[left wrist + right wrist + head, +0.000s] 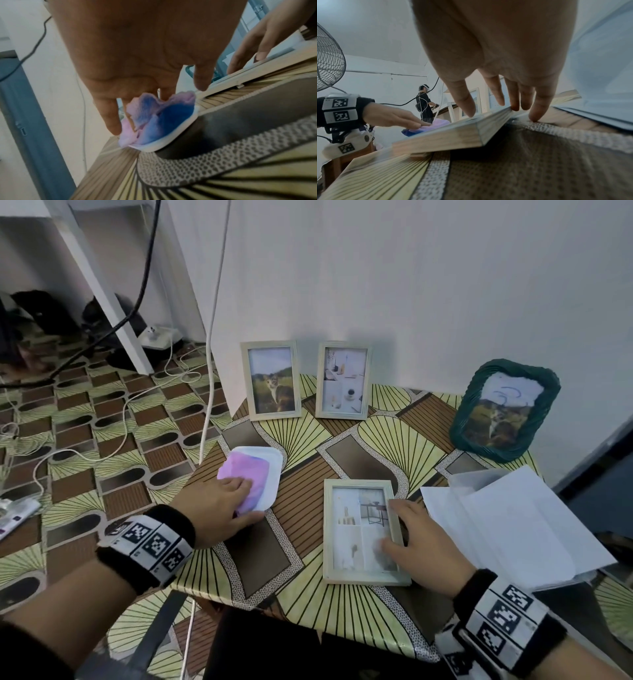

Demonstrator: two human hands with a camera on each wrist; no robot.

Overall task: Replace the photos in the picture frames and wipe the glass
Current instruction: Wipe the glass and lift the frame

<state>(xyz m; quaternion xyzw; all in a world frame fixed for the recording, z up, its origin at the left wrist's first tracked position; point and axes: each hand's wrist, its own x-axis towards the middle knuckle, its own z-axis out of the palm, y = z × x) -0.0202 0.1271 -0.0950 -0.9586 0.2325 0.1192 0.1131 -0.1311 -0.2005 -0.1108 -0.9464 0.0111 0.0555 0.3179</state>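
Observation:
A pale wooden picture frame (363, 530) lies flat, glass up, near the front of the patterned table (301, 460). My right hand (390, 525) rests on its right side, thumb on the glass and straight fingers over the edge (493, 109). Left of it, a pink and blue cloth (246, 477) sits crumpled on a white tray (274, 470). My left hand (251, 499) lies on the cloth with fingers extended (157, 108). Two matching frames stand against the wall, one with a cat photo (270, 381) and one with a coffee photo (343, 381). A green woven frame (507, 410) leans at the back right.
A stack of white papers in a plastic sleeve (513, 525) lies just right of the flat frame. Cables (120, 412) trail over the floor on the left. Another person (424, 102) stands in the background, and a fan (329, 67) is at the far left.

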